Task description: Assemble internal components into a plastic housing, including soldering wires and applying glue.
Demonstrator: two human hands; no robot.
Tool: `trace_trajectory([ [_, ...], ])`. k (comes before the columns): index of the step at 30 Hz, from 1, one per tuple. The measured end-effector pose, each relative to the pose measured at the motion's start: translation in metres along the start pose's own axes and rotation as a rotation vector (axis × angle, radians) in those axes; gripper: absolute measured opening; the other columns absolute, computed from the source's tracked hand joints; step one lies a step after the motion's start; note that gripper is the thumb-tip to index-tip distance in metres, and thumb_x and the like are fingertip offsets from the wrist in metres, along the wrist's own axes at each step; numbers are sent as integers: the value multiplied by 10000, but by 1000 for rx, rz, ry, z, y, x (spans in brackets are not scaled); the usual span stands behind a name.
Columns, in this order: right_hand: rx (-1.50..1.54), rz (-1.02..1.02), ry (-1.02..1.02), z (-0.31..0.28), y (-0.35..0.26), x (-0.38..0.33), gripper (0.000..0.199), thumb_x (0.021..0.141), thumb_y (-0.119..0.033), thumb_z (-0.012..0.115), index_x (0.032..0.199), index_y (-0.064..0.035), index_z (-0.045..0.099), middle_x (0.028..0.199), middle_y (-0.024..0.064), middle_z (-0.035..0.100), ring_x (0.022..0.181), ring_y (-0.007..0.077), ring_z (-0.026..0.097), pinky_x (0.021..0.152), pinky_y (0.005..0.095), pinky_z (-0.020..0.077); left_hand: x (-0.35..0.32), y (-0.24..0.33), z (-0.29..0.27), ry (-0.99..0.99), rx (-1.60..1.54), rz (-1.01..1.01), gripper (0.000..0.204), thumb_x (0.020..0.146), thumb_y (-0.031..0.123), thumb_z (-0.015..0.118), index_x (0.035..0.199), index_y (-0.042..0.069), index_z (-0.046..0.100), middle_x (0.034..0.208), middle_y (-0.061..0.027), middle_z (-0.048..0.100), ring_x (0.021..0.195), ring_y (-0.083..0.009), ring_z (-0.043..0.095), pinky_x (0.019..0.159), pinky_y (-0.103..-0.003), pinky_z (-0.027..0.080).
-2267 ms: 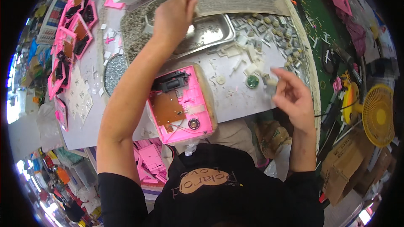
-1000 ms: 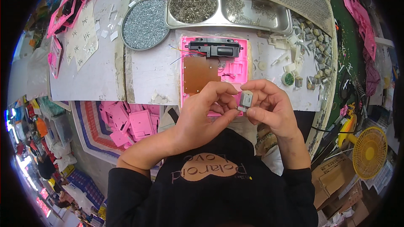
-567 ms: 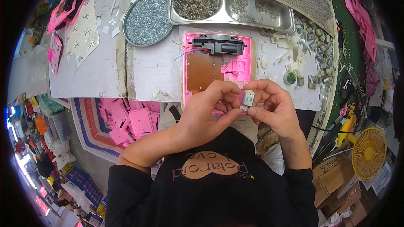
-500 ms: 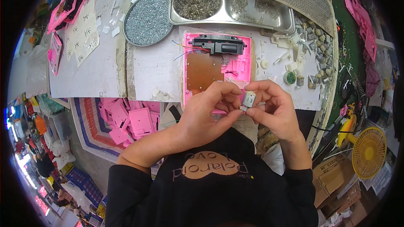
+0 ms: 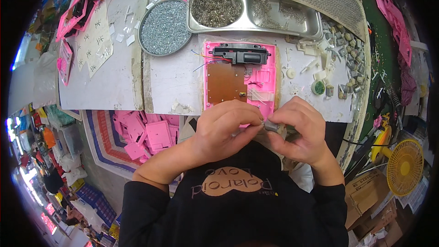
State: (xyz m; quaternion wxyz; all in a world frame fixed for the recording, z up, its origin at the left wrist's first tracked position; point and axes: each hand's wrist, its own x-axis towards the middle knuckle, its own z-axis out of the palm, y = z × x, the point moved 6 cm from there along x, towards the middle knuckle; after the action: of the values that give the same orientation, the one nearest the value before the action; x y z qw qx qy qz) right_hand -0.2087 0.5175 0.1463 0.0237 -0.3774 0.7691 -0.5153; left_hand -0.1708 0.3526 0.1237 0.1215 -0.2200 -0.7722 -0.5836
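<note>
Two hands: the left hand (image 5: 226,130) and right hand (image 5: 299,130) meet just below the table's near edge, fingertips pinched together on a small grey metal part (image 5: 272,126).
Small part: held between both hands, in front of the chest, just under the pink casing (image 5: 265,71); most of it is covered by fingers, so its shape is hard to read, possibly a tiny motor.
Pink casing: lies open on the white tabletop (image 5: 169,82), with a brown circuit board (image 5: 227,83) inside and a black piece (image 5: 242,52) across its top.
Table surface: a round dish of screws (image 5: 165,27) sits left of a metal compartment tray (image 5: 256,0) of wire springs; small white and grey bits (image 5: 336,50) are scattered at the right.
Room: a heap of pink plastic shells (image 5: 146,132) lies on the floor at left; a yellow fan (image 5: 404,167) stands at right.
Cut off: the tray's top runs out of view, and the rim clutter is too bent to make out.
</note>
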Motion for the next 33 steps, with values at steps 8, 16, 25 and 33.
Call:
trace_trajectory([
  [8,-64,-124,-45,3,-8,-2,417,685,15,837,1056,-63,664,963,106,651,774,293,641,653,369,539,2,-1,-1,-75,-9,-56,299,738,-61,784,982,17,630,1106,-154,635,904,-289,670,745,-369,558],
  [16,-148,-91,-75,0,-7,-10,427,703,24,837,1091,-27,667,1004,129,667,792,299,666,658,366,556,-6,-1,3,-74,149,15,328,741,-73,801,1017,14,647,1194,-191,572,920,-239,618,728,-324,542],
  [25,-218,-123,118,-9,13,-18,386,723,2,850,1072,-8,686,1004,152,739,819,296,727,681,339,587,26,-41,-52,205,803,-97,249,782,91,796,998,55,677,1032,-105,642,893,-309,618,891,-431,448],
  [33,-264,23,184,-7,61,15,316,719,-121,873,1000,-64,739,1131,104,730,1074,316,631,930,417,498,-4,-33,-38,47,723,46,195,735,71,838,885,89,716,836,-22,620,757,-222,578,764,-374,393],
])
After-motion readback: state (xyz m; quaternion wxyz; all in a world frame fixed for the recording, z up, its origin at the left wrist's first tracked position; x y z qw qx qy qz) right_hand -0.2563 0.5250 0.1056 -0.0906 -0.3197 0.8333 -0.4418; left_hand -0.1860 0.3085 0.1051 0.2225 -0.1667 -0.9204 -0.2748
